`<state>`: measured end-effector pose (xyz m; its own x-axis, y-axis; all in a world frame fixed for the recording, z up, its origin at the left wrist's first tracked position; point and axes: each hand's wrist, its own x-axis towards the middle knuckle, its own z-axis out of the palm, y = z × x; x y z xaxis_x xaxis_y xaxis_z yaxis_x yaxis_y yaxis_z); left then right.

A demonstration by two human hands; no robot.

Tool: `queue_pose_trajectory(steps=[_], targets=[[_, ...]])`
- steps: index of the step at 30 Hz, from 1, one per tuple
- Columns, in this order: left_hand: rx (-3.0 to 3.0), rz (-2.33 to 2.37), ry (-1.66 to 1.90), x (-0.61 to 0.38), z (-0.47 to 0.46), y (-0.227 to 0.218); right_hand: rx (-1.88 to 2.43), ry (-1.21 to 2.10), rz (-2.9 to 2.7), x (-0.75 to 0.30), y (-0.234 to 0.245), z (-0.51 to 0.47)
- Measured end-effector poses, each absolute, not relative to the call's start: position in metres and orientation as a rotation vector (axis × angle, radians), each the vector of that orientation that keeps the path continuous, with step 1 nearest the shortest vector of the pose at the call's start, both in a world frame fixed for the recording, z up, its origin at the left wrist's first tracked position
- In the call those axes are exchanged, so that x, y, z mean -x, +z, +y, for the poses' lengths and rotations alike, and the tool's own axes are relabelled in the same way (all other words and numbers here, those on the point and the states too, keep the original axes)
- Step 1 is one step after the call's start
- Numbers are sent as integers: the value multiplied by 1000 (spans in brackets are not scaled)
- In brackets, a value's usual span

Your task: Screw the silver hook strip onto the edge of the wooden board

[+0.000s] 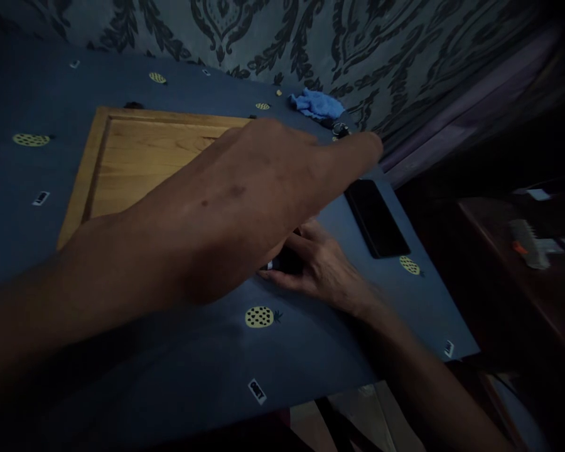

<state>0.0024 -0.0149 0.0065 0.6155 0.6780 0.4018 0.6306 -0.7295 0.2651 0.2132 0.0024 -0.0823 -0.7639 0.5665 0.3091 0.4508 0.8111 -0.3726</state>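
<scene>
My left hand [263, 194] is raised close to the camera, reaching to the right across the table with its fingers stretched out toward a small dark round object [340, 129] and a black phone [375, 216]. It holds nothing that I can see. My right hand [320, 263] rests on the dark blue tablecloth [169, 364] with its fingers curled round a small dark object [282, 262] that I cannot make out, partly hidden behind my left hand.
A wooden cutting board [136, 160] lies on the table, partly covered by my left arm. A crumpled blue cloth [316, 103] sits by the patterned wall. A dark wooden side table [522, 263] with small items stands to the right.
</scene>
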Motion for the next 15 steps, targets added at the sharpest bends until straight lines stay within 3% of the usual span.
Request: queue_pose_trajectory(steps=[15], targets=[[-2640, 989, 590, 4, -10, 14, 718, 390, -2592, -214, -81, 3]])
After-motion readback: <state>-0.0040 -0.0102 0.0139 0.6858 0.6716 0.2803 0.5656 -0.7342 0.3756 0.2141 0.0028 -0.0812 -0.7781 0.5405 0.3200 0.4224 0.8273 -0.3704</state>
